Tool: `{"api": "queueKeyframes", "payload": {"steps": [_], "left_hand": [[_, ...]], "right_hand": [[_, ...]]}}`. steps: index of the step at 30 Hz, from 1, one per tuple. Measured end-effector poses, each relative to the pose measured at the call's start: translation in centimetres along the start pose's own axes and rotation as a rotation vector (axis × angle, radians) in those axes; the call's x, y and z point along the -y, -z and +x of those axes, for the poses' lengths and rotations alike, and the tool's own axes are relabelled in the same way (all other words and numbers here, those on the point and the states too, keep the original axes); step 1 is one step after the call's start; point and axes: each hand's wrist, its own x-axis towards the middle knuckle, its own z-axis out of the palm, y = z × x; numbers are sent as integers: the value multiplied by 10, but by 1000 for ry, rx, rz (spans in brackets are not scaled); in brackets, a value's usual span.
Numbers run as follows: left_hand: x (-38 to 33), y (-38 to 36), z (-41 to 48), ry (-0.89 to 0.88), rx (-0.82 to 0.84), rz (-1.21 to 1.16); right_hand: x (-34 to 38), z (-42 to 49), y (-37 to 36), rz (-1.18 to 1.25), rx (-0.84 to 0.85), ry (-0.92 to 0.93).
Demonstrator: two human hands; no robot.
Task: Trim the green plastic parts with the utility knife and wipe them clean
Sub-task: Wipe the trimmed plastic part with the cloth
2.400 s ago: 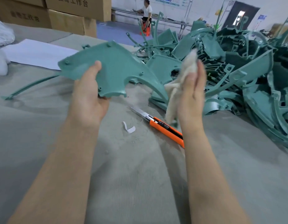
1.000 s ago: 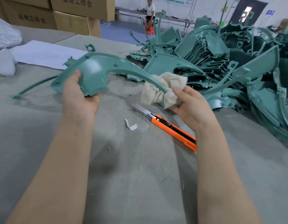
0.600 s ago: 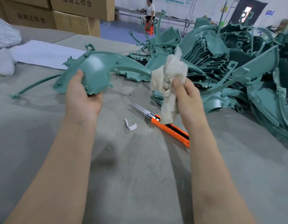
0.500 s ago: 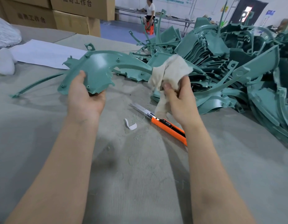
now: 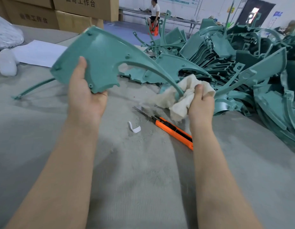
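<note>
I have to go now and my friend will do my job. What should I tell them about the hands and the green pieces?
Left hand holds the wide end of one green part, lifted off the table.
Right hand grips a cloth wrapped round that part's thin curved arm.
The knife lies on the table between the arms, blade out, in nobody's hand.
Done: knife is down, wiping is under way.
Left: finish wiping this part, then the pile of green parts on the right. Which of those are already trimmed cannot be told.
</note>
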Motion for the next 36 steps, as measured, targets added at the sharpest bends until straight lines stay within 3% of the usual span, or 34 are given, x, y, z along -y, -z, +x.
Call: {"api": "queueKeyframes", "payload": {"steps": [2, 5, 8, 11, 14, 16, 19, 21, 23, 26, 31, 36], "left_hand": [[-8, 2, 3, -48, 20, -94], [-12, 0, 1, -76, 2, -129], [-16, -8, -7, -81, -2, -75], [-36, -10, -14, -99, 6, -77], [-67, -10, -22, -137, 23, -78], [-87, -10, -30, -181, 27, -88], [-117, -8, -48, -279, -3, -101], [-141, 1, -62, -371, -49, -73], [-167, 17, -78, -473, -122, -56], [-212, 57, -107, -652, -315, -2], [-284, 136, -173, -951, -681, 62], [-311, 207, -242, -949, -1032, -10]], "right_hand": [[-5, 3, 9, -156, -24, -15], [-8, 0, 9, -507, 70, -21], [8, -2, 18, -764, 271, -67], [34, -9, 54, -817, 456, -98], [56, -30, 59, -746, 333, 50], [70, -50, 33, -507, 198, 214], [100, -87, -25, -214, 233, 346], [120, -126, -68, 79, 460, 274], [141, -182, -108, 359, 876, 59], [160, -273, -157, 472, 1313, -8], [164, -401, -197, 386, 1682, 152], [144, -502, -204, 253, 1893, 311]]}}
